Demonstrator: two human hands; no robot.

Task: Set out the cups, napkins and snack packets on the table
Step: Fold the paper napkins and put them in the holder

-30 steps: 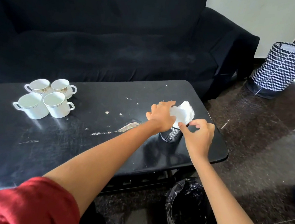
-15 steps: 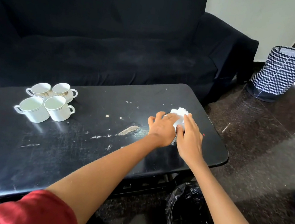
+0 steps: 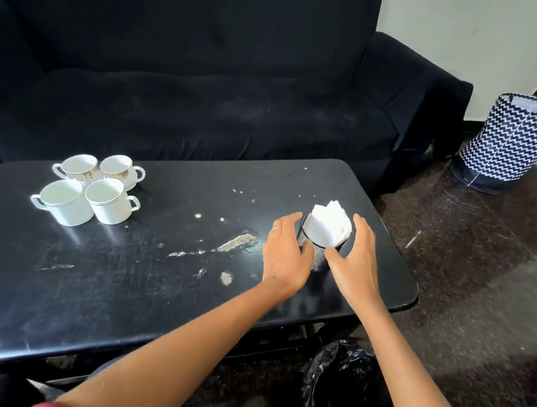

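Note:
A black mesh holder [image 3: 318, 258] stuffed with white napkins [image 3: 327, 225] stands upright at the right end of the black table [image 3: 108, 288]. My left hand [image 3: 284, 252] cups its left side and my right hand [image 3: 354, 264] cups its right side, thumbs against the mesh in front. Several white cups [image 3: 93, 188] stand bunched together at the table's far left, apart from my hands. I see no snack packets.
A black sofa [image 3: 186, 91] runs along the far side of the table. A black-and-white chevron basket [image 3: 514, 145] stands on the dark floor at the right. A black plastic bag [image 3: 339, 384] sits under the table's near right corner. Scuffs and crumbs mark the tabletop.
My hands were on top of the napkins, pressing them down into the holder. Now they have slid down to the holder's sides, and the napkins stand up above the rim.

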